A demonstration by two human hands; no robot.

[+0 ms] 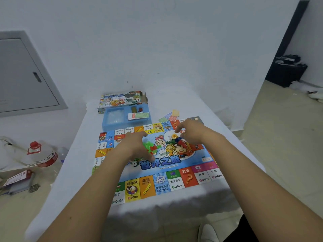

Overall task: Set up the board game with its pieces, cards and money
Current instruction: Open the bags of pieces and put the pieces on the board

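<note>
Risk: small green, red and blue plastic pieces [151, 147], heaped mid-way on the colourful paper game board [176, 182] on the white-covered bench [73, 172], may scatter if the left hand [135, 144], fingers spread, or the right hand [189, 131], seemingly pinching one, sweeps carelessly.

At the left edge of the frame a clear plastic jug [44, 154] with a red cap stands beside a red and white booklet [18, 178]. A grey wall panel [26, 74] fills the upper left. A black bag [286, 70] sits on the floor at upper right.
</note>
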